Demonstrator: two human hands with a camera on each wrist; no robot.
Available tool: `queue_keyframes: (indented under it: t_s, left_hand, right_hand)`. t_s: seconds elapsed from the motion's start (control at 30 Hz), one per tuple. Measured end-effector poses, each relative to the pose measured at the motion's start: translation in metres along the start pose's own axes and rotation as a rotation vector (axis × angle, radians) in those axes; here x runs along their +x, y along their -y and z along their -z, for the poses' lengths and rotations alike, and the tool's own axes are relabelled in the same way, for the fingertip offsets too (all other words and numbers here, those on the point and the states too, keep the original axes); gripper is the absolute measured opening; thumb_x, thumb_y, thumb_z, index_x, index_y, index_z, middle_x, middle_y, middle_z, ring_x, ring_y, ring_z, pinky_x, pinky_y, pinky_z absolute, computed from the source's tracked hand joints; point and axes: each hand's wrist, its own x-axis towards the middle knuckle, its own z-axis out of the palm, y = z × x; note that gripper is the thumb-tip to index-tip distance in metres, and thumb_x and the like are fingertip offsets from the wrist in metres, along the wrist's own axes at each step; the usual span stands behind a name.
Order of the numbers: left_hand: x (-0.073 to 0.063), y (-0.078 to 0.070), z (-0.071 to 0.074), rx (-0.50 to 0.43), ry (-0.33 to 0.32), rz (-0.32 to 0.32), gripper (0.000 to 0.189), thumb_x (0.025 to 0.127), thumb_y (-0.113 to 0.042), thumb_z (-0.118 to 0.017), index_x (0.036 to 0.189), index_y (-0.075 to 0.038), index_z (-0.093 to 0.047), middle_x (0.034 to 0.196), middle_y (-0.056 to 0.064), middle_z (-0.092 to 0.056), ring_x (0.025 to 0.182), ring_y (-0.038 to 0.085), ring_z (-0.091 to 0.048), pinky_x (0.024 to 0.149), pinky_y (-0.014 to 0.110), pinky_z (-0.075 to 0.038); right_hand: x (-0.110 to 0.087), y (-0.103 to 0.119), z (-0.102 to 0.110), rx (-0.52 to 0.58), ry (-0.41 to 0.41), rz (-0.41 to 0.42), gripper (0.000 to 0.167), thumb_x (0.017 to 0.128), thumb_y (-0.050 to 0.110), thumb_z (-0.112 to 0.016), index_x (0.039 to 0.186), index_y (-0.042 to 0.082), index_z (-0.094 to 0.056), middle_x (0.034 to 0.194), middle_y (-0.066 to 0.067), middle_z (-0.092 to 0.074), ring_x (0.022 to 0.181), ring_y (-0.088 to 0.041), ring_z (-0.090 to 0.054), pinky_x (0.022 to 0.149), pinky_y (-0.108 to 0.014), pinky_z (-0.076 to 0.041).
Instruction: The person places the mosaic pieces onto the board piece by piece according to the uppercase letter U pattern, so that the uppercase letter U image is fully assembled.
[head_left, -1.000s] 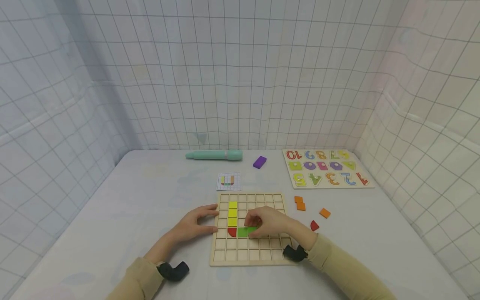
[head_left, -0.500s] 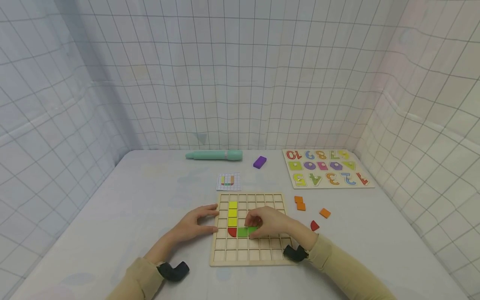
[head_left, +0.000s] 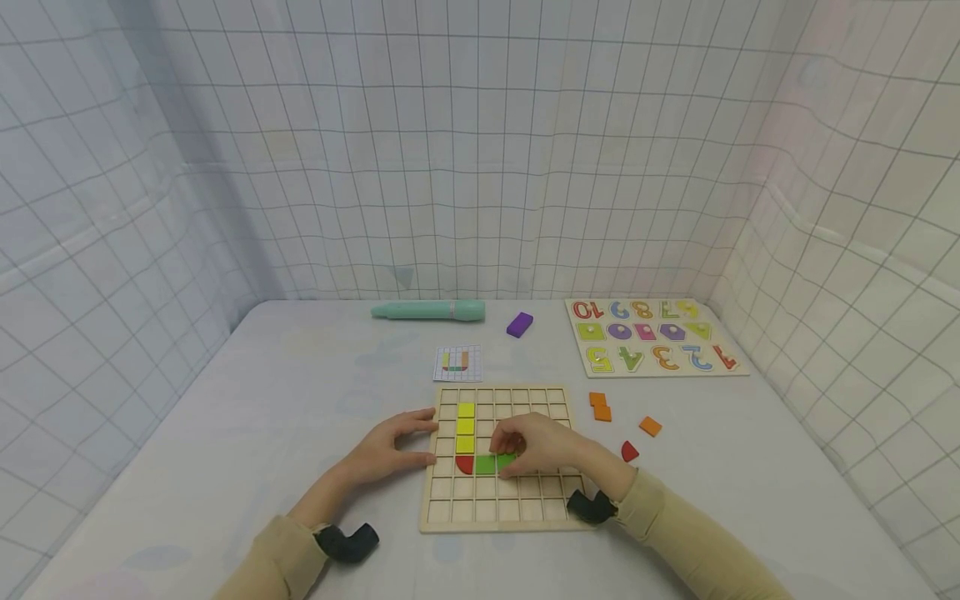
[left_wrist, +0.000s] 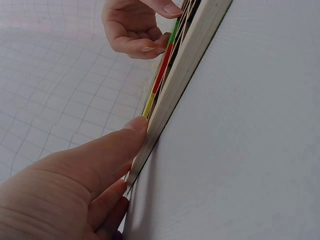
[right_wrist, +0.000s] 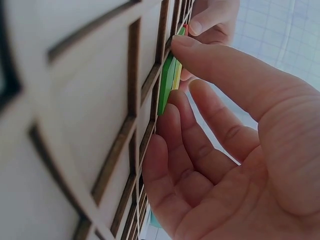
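A wooden grid board [head_left: 462,510] lies before me. Three yellow square tiles [head_left: 465,427] stand in a column in its cells, above a red quarter-circle tile [head_left: 465,465]. Beside the red one lies a green square tile [head_left: 485,465]. My right hand [head_left: 543,442] pinches a second green square tile [right_wrist: 167,85] between thumb and fingertips, in the cell to the right of the first; the hand partly covers it in the head view. Along the board's left edge, my left hand [head_left: 382,450] touches the frame with thumb and fingers spread.
Right of the board lie three orange square tiles [head_left: 650,427] and a red quarter-circle tile [head_left: 629,451]. A pattern card [head_left: 458,364] sits just behind the board. Farther back are a teal pen-shaped object [head_left: 427,310], a purple block [head_left: 520,324] and a number puzzle [head_left: 652,343].
Almost nothing differs. My right hand has shifted very slightly to the right over the green tile; the left hand keeps its place at the board's edge.
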Motion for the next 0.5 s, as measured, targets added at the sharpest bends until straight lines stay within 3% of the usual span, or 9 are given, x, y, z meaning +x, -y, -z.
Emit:
queue_keyframes:
  t_s: [0.5]
  left_hand:
    - [0.0, 0.0, 0.0, 0.015, -0.005, 0.024, 0.053, 0.079, -0.033, -0.075, 0.124, -0.009, -0.062, 0.143, 0.009, -0.043, 0.135, 0.033, -0.032, 0.108, 0.054, -0.024]
  right_hand:
    - [-0.007, 0.002, 0.011, 0.005, 0.003, -0.01, 0.029, 0.076, 0.019, -0.079, 0.101, 0.016, -0.064, 0.094, 0.005, -0.063, 0.087, -0.012, -0.058, 0.079, -0.024, -0.049]
